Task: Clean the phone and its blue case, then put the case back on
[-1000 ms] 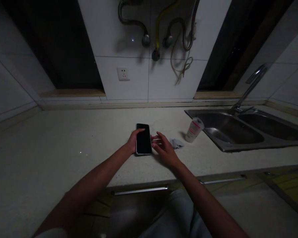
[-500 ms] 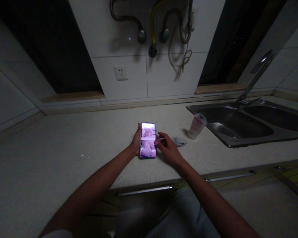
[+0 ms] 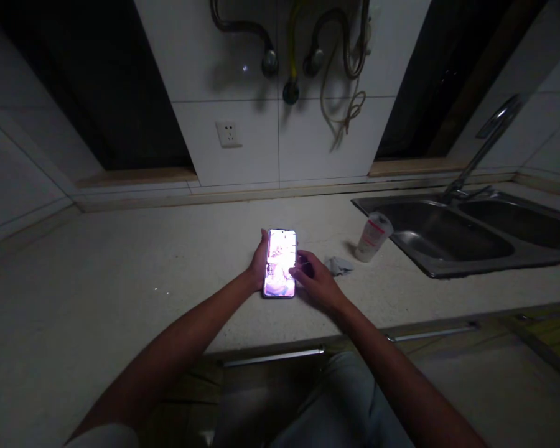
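Observation:
A lit smartphone (image 3: 280, 264) is held upright above the pale countertop, its bright screen facing me. My left hand (image 3: 258, 264) wraps around the phone's left side, thumb along the edge; its other fingers are hidden behind. From the right, my right hand (image 3: 318, 280) reaches in with its thumb tip over the lower right part of the screen. Its index finger is bent near the phone's right edge, with a gap between it and the thumb. A crumpled whitish wrapper (image 3: 338, 266) lies just right of that hand. Beyond it stands a clear plastic cup (image 3: 373, 238) with red print.
At the right, a double steel sink (image 3: 441, 233) with a tall faucet (image 3: 478, 149) is set into the countertop (image 3: 121, 267). A socket (image 3: 228, 134) and pipe fittings (image 3: 290, 92) are on the tiled wall. Drawer handles (image 3: 273, 358) run below the front edge.
The phone screen has turned much brighter and whiter. My right index finger has drawn in a little, and the thumb stays over the screen. The camera view has shifted slightly.

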### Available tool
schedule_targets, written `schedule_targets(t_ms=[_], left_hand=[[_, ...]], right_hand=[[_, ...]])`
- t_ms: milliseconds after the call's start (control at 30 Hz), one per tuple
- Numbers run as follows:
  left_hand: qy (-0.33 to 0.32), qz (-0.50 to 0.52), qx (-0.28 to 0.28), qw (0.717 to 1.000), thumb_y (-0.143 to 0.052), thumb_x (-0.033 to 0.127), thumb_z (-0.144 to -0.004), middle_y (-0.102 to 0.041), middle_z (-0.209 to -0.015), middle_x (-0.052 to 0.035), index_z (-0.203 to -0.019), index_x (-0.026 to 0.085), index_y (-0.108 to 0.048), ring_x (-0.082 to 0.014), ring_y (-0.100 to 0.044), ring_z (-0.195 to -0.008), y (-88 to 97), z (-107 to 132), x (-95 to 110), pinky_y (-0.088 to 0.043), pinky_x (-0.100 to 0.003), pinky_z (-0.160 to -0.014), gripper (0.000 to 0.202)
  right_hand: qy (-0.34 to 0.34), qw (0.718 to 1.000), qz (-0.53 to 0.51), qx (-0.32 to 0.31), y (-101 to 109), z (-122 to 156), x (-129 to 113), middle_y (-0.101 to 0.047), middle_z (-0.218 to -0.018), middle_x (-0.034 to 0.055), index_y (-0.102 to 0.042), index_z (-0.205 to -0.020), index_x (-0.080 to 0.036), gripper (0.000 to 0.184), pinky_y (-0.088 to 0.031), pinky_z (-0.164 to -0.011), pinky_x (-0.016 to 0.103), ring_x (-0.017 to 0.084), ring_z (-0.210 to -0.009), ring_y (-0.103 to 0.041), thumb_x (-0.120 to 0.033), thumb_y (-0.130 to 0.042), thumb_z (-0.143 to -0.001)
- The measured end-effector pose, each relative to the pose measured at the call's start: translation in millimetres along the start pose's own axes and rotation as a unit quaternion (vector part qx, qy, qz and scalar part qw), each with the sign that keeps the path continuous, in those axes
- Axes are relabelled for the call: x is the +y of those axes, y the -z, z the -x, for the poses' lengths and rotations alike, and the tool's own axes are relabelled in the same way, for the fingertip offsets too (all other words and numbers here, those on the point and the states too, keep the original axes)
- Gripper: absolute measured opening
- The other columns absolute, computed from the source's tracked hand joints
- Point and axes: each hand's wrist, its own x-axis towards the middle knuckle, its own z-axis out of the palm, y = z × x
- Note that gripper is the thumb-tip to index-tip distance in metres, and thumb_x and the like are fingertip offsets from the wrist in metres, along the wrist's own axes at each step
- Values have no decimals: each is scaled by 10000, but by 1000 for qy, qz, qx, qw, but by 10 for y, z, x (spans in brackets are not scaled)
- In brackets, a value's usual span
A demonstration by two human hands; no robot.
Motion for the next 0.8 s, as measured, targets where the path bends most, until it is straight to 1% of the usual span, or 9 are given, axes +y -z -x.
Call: schedule_targets(t_ms=[167, 367, 533, 667, 800], left_hand=[[6, 14, -16, 1000, -168, 836, -842, -721, -851, -202, -1070, 68, -678, -299, -712, -752, -19, 18, 17, -549, -429, -707, 949], [5, 8, -17, 1000, -178, 824, -852, -723, -886, -211, -1063, 65, -672, -305, -715, -789, -1, 16, 13, -549, -446, -755, 929], [-5, 3, -3, 1000, -205, 831, -845, -721, -834, -189, -1046, 75, -676, -279, -705, -715, -3, 11, 9, -549, -423, -721, 913], [-6, 7, 0, 1000, -228, 856, -819, -716, -807, -179, -1044, 88, -680, -278, -696, -678, 5, 7, 4, -545, -426, -693, 919], [-3, 3, 4, 1000, -209, 863, -812, -720, -813, -191, -1051, 84, -682, -298, -704, -708, -3, 8, -8, -549, -432, -682, 942]], right_hand=[[8, 1000, 7, -3, 10, 5, -5, -641, -978, 56, -557, -1220, -200, 449, -477, -772, 346, 181, -823, -596, -442, -630, -850], [13, 1000, 16, -1, 13, 2, 1, -647, -972, 51, -565, -1214, -199, 433, -472, -773, 342, 177, -820, -595, -433, -629, -855], [14, 1000, 16, -3, 10, -1, 13, -656, -950, 48, -563, -1214, -222, 420, -482, -776, 350, 187, -827, -605, -430, -629, -856], [11, 1000, 13, -10, 11, -3, 30, -672, -954, 51, -550, -1258, -240, 456, -493, -808, 374, 200, -853, -620, -461, -624, -866], [11, 1000, 13, -5, 0, -15, 86, -665, -978, 59, -535, -1308, -226, 508, -495, -829, 371, 199, -881, -623, -475, -617, -872]])
